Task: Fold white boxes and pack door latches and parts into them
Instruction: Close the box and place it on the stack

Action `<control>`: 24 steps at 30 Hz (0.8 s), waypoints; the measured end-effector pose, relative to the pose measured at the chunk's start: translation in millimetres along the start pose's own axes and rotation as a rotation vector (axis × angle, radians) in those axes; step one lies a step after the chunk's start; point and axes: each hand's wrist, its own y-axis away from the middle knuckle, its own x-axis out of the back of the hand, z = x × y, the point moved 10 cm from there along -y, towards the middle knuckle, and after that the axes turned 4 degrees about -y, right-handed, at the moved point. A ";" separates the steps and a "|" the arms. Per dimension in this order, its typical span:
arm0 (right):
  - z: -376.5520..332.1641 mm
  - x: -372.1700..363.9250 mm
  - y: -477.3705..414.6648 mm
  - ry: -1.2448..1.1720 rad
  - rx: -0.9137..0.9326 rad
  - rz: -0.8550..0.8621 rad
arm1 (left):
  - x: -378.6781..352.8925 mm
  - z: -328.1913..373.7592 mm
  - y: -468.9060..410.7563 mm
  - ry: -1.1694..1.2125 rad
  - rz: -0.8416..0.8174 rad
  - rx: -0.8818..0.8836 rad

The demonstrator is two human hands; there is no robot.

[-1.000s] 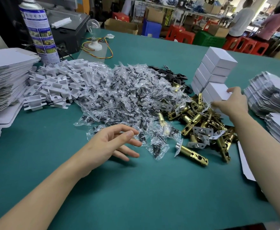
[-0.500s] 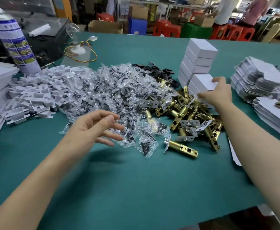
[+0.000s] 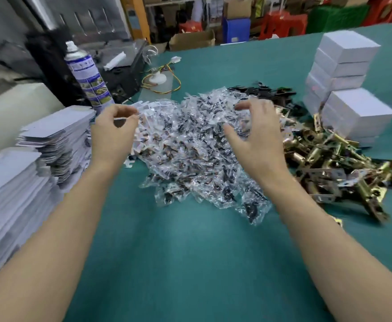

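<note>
Above the bag pile point(image 3: 190, 159), right hand point(image 3: 257, 138) grip wide, empty; left hand point(image 3: 112, 133) at its left edge, grip curled, contents unclear. Bags look light, slippery: pinch an edge.

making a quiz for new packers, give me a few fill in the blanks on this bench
1. The right hand spreads its fingers above the pile of clear plastic ___.
2. The folded white boxes are stacked on the table's ___ side.
3. The spray can stands ___ behind the flat box blanks.
Missing: bags; right; upright
</note>
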 end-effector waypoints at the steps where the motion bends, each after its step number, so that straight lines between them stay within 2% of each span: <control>1: -9.6 -24.4 9.8 -0.013 0.016 -0.068 | 7.6 -1.3 -11.7 -0.099 0.019 -0.011; 6: -22.1 -89.5 52.1 0.058 0.113 -0.309 | 46.3 -15.1 -67.3 -0.592 0.004 -0.024; 9: -24.7 -89.6 59.7 0.046 0.154 -0.315 | 61.8 -43.8 -86.1 -0.919 -0.074 0.096; 11: -25.0 -86.8 61.1 0.033 0.150 -0.313 | 64.2 -61.1 -90.5 -1.051 -0.150 0.171; 15: -23.2 -82.0 59.9 0.027 0.133 -0.305 | 63.4 -89.4 -87.6 -1.223 -0.280 0.189; 21: -39.4 -82.7 66.4 0.061 0.222 -0.350 | 65.3 -79.8 -95.6 -1.426 -0.217 -0.014; 24: -57.2 -97.9 82.3 0.090 0.345 -0.503 | 67.3 -72.3 -98.9 -1.395 -0.190 -0.056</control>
